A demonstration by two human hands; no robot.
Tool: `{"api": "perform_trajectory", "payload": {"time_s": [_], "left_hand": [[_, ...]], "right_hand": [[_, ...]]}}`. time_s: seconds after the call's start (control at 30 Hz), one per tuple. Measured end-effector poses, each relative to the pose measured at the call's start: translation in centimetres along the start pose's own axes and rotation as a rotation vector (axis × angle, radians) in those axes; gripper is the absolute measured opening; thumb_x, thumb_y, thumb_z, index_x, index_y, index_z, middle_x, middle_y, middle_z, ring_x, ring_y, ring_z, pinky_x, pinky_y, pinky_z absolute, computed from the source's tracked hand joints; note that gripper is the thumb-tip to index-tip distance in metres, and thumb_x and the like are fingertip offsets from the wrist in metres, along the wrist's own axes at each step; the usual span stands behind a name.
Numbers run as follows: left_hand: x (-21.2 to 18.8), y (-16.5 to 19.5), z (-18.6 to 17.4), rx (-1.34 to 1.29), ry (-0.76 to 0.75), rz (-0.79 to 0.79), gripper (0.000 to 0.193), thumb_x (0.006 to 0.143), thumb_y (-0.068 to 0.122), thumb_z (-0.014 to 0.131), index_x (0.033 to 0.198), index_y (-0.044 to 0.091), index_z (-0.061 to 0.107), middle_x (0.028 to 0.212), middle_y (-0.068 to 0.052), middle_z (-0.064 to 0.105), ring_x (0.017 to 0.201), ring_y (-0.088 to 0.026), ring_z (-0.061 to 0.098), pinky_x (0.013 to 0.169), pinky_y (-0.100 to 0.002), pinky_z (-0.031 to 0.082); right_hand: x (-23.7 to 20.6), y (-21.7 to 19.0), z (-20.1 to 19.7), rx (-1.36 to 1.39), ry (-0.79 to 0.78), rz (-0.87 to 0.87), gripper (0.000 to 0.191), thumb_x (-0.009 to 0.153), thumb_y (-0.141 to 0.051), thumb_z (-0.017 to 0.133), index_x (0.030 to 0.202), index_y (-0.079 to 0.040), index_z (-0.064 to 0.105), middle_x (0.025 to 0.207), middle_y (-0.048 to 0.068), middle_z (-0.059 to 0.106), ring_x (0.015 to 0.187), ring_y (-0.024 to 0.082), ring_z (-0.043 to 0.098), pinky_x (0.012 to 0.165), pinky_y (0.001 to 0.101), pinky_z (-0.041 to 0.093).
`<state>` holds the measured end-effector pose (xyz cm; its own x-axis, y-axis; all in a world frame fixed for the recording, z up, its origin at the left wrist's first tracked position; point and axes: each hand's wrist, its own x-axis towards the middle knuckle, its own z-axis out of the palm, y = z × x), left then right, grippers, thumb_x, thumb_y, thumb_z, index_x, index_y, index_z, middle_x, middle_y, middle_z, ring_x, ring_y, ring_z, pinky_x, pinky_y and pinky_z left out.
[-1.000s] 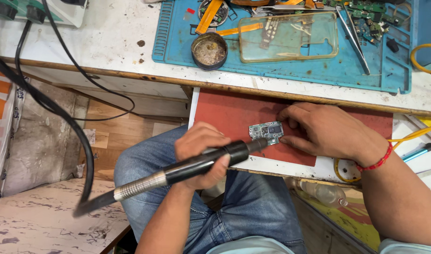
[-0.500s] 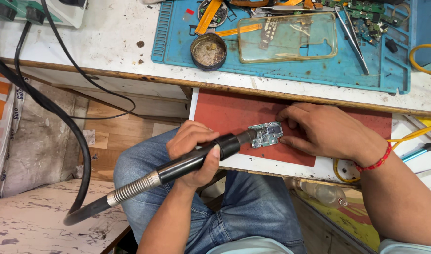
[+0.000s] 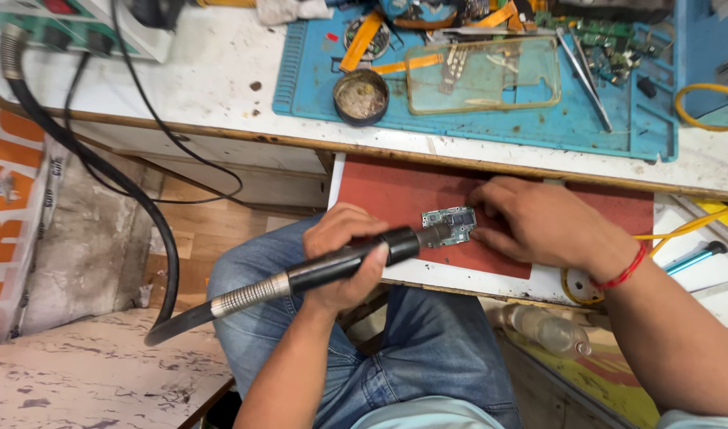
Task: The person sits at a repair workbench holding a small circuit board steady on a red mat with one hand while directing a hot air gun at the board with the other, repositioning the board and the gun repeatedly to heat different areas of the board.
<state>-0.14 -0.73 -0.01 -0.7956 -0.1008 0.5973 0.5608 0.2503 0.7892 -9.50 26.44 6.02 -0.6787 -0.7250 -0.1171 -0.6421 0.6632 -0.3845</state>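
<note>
While the small circuit board (image 3: 449, 226) lies flat on the red mat (image 3: 395, 195) just right of frame centre, the right hand (image 3: 538, 222) comes in from the right and pins it down, fingertips pressed on the board's right edge. Left hand (image 3: 344, 258), at centre, is wrapped tight around the black hot-air handpiece (image 3: 332, 268), fingers fully closed on the grip, and the metal nozzle sits right at the board's left edge — touching or just above, hard to tell. A thick black hose (image 3: 102, 171) runs off the tool to the lower left and curls up to the upper left corner. Above the red mat, a blue work mat (image 3: 491, 119) fills the top of the frame, carrying a round tin (image 3: 361, 96), a clear phone case (image 3: 483, 74) and tweezers (image 3: 584, 75). Blue jeans (image 3: 411, 342) show below the desk edge.
</note>
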Motion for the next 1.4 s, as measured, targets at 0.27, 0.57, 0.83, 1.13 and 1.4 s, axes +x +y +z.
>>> {"api": "perform_trajectory", "payload": {"time_s": [0.27,0.57,0.83,1.13,1.4], "left_hand": [[-0.1,-0.2,0.3,0.013,-0.017,0.008,0.021,0.086,0.019,0.073,0.097,0.0,0.071,0.091,-0.013,0.07,0.086,-0.026,0.069,0.081,-0.037,0.057],[-0.1,-0.6,0.3,-0.03,0.037,-0.097,0.024,0.091,0.02,0.071,0.101,-0.001,0.071,0.095,-0.014,0.069,0.087,-0.025,0.067,0.083,-0.035,0.055],[0.3,-0.5,0.5,0.041,0.024,0.026,0.02,0.087,0.016,0.075,0.1,0.0,0.073,0.096,-0.012,0.071,0.097,-0.027,0.066,0.091,-0.038,0.055],[0.5,-0.5,0.7,0.029,-0.085,0.051,0.025,0.084,0.022,0.078,0.098,0.002,0.074,0.094,-0.013,0.073,0.099,-0.029,0.069,0.091,-0.04,0.056],[0.5,0.1,0.7,0.05,-0.039,0.037,0.023,0.083,0.02,0.078,0.098,0.002,0.073,0.095,-0.012,0.073,0.099,-0.03,0.069,0.092,-0.04,0.056]], "right_hand": [[-2.7,-2.6,4.6,-0.048,0.419,0.089,0.044,0.086,-0.019,0.071,0.127,-0.008,0.065,0.117,0.016,0.058,0.107,0.038,0.054,0.096,0.0474,0.046],[-2.8,-1.7,5.6,0.066,0.495,0.11,0.04,0.085,-0.018,0.072,0.123,-0.008,0.066,0.119,0.016,0.056,0.111,0.038,0.053,0.099,0.0482,0.045],[-2.5,-1.6,5.3,0.055,0.489,0.104,0.042,0.082,-0.017,0.072,0.122,-0.008,0.066,0.117,0.015,0.056,0.107,0.037,0.053,0.097,0.0482,0.044],[-2.3,-1.1,5.5,0.054,0.53,0.067,0.041,0.078,-0.015,0.072,0.119,-0.009,0.068,0.118,0.013,0.056,0.111,0.036,0.053,0.101,0.0478,0.044],[-2.4,-0.9,5.2,0.123,0.518,0.079,0.04,0.077,-0.015,0.074,0.116,-0.007,0.067,0.122,0.013,0.058,0.117,0.036,0.052,0.103,0.0457,0.046]]}}
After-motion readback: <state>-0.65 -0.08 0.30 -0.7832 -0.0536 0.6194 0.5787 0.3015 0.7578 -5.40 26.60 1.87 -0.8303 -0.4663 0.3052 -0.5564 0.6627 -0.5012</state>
